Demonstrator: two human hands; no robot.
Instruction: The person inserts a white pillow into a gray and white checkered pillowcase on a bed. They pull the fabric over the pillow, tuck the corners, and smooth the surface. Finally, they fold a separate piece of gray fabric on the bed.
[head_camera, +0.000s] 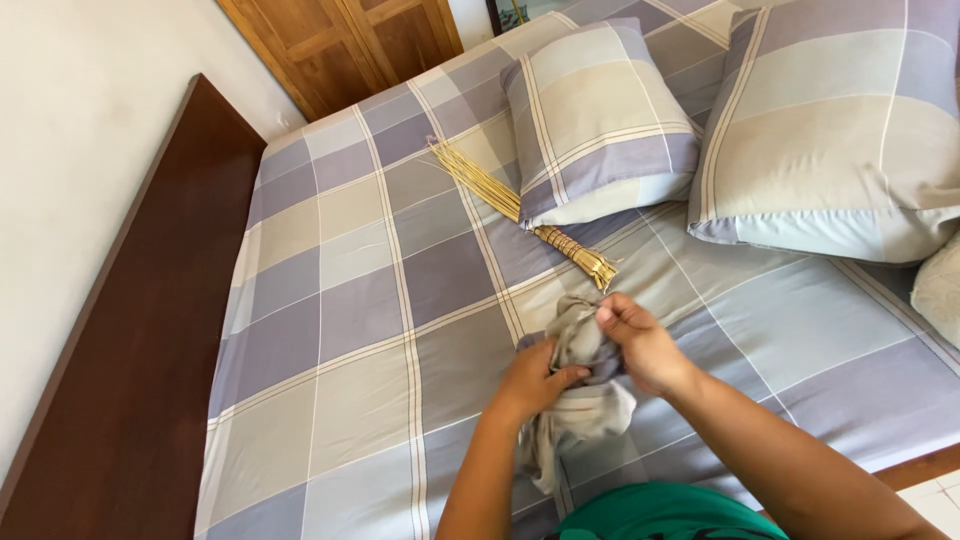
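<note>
- We hold a bunched grey cloth (583, 385), checked like the bedsheet, above the near edge of the bed (340, 300).
- Our left hand (535, 378) is closed around the middle of the bundle, thumb pressed into the fabric.
- Our right hand (640, 345) pinches the upper fold between thumb and fingertips, fully closed on the cloth.
- The lower end of the cloth hangs loose toward the near edge, just above our green garment (665, 512).
- In our judgement, the step in hand is sorting out the bundle. To do it well, we keep one hand fixed as an anchor and let the other work along a hem until a corner is found.
- We avoid pulling both hands apart hard; bunched fabric tends to tighten.
- A stick broom (520, 215) lies beyond the hands, its head partly under the smaller pillow (595, 110); a larger pillow (830, 130) sits toward the far right corner.
</note>
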